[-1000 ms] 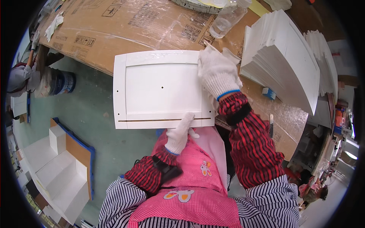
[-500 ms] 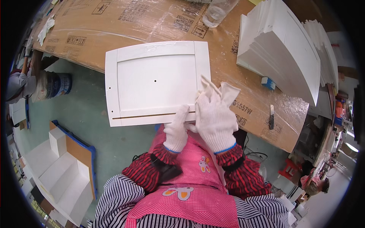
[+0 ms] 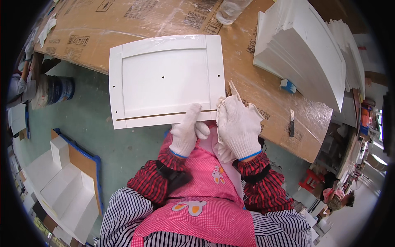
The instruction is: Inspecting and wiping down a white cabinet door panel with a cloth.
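A white framed panel (image 3: 164, 92) with small dark holes and a long slot along its near side lies partly over the table, its near-left part beyond the edge. My left hand (image 3: 186, 133), in a white knit glove, is closed on the near edge, thumb on top by the slot and fingers below. At the panel's near right corner is my right hand (image 3: 240, 127), gloved too and closed around a cream cloth (image 3: 235, 91). Cloth folds stick out above and beside its fingers, and most of the fingertips are hidden.
The cardboard-topped table (image 3: 304, 136) carries a stack of white panels (image 3: 296, 49), a small blue box (image 3: 288, 86), a utility knife (image 3: 292, 123) and a clear container (image 3: 230, 12). Left on the floor are a bucket (image 3: 61, 88) and white cabinet pieces (image 3: 70, 185). Another person's arm (image 3: 26, 84) shows far left.
My right hand with the cloth has slid off the panel's right border to its outer edge, uncovering a hole there. My left hand keeps its hold on the near edge.
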Demonstrator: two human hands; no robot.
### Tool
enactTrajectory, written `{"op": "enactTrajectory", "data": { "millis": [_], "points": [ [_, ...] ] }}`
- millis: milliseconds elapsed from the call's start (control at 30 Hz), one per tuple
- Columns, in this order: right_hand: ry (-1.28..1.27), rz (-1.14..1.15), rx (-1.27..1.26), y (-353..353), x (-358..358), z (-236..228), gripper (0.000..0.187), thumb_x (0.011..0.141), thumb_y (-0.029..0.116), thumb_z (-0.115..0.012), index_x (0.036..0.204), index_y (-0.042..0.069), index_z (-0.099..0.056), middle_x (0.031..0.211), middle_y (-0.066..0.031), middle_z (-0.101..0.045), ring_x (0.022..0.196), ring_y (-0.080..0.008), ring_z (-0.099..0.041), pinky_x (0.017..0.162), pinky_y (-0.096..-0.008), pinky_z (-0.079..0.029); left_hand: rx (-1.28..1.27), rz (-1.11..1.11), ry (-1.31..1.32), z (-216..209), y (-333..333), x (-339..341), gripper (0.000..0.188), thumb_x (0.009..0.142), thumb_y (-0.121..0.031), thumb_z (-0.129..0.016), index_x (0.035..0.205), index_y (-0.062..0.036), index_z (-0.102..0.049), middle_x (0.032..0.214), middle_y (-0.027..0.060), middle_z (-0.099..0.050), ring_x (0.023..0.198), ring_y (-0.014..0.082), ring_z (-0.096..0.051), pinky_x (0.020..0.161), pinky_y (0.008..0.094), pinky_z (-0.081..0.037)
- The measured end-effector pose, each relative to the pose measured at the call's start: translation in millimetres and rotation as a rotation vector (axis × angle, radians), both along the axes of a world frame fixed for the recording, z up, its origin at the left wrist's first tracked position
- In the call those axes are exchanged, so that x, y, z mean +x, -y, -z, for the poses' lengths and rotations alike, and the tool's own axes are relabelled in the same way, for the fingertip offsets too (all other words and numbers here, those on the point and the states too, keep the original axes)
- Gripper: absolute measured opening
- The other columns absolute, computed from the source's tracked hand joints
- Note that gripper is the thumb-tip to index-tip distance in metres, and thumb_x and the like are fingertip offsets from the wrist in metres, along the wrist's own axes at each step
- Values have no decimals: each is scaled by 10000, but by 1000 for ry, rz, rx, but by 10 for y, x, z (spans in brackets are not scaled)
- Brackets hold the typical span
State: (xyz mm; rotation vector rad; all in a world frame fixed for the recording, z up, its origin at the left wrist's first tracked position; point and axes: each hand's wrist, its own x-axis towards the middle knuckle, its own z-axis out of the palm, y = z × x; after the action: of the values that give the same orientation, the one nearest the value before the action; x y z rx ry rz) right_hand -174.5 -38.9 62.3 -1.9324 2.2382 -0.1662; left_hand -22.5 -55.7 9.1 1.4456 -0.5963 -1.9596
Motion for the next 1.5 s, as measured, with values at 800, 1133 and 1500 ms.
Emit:
{"op": "enactTrajectory", "data": {
  "millis": [800, 1133, 1500],
  "points": [
    [114, 81, 97, -106, -41, 6, 182, 985, 250, -586, 1063, 96, -645, 905, -148, -713, 823, -354, -713, 737, -451, -565, -8, 84, 23, 31, 61, 98, 342, 1050, -326, -601, 1087, -3, -710, 610, 124, -653, 455, 188, -594, 436, 294, -468],
    [-106, 105, 99, 1761, -538, 121, 243, 879, 148, -664, 1086, 46, -740, 982, -168, -757, 971, -349, -745, 744, -467, -612, 4, 48, -45, -43, 119, 78, 341, 984, -314, -699, 982, 27, -693, 605, 145, -652, 438, 200, -592, 426, 303, -477],
    [-79, -97, 322, -879, 185, 156, 299, 982, 313, -588, 1121, 53, -639, 1000, -187, -670, 862, -378, -692, 672, -511, -572, -1, 76, -3, -25, 92, 108, 352, 1004, -310, -664, 949, 33, -725, 619, 135, -680, 462, 189, -619, 442, 295, -492]
  ]
}}
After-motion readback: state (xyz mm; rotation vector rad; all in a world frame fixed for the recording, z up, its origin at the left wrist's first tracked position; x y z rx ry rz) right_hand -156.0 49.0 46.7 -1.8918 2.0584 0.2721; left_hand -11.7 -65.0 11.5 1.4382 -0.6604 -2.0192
